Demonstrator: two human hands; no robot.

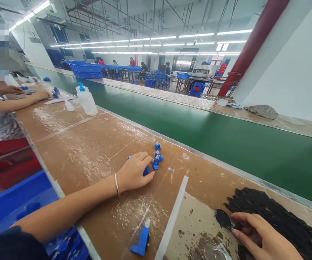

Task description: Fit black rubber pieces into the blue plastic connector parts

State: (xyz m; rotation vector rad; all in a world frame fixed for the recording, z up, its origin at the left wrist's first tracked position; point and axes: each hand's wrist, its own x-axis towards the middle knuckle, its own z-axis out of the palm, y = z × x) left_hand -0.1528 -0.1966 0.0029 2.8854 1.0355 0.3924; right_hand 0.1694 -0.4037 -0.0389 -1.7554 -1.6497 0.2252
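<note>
Scuffed brown bench top (pixel 91 144) runs beside a smooth green conveyor belt (pixel 226 141). Your left hand (pixel 134 172) curls down over a small blue plastic part (pixel 146 170), more blue parts (pixel 157 157) just beyond it. Your right hand (pixel 261 236) pinches a thin black disc (pixel 223 219) beside a heap of black discs (pixel 275 216)

Single head-worn view, angled down-forward over the workbench (pixel 96 144), close, conveyor (pixel 226 137) beyond
</note>
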